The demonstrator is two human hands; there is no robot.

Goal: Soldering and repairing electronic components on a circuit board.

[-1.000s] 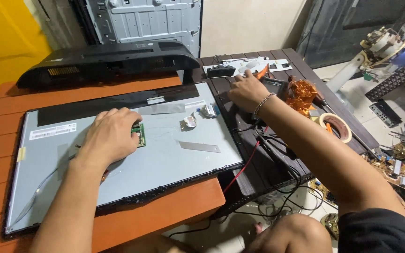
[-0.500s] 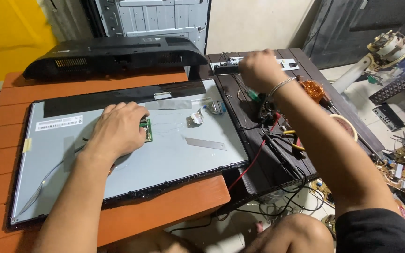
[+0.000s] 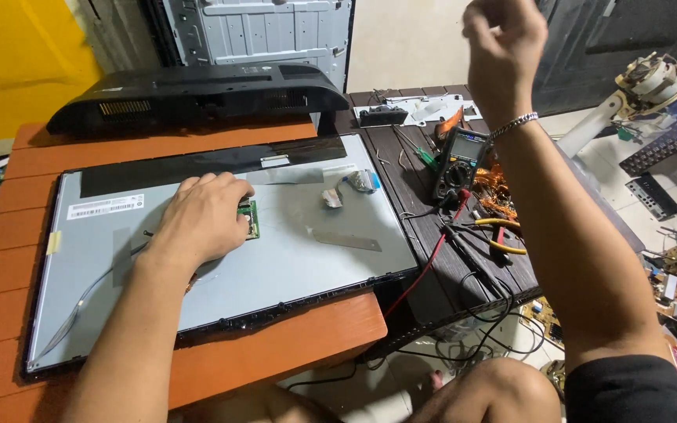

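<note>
A black plastic monitor back cover (image 3: 197, 94) lies at the far edge of the orange slatted wooden table (image 3: 291, 345). On the adjoining dark table, a black handheld multimeter (image 3: 457, 164) with red and black leads sits near yellow-handled pliers (image 3: 503, 235). A flat grey metal-backed display panel (image 3: 291, 251) lies face down on the orange table. The left hand (image 3: 201, 215) rests palm down on the panel, fingers loosely spread, touching a small green circuit board (image 3: 251, 219) at its fingertips. The right hand (image 3: 503, 39) is raised well above the multimeter, curled closed; whether it holds anything cannot be told.
</note>
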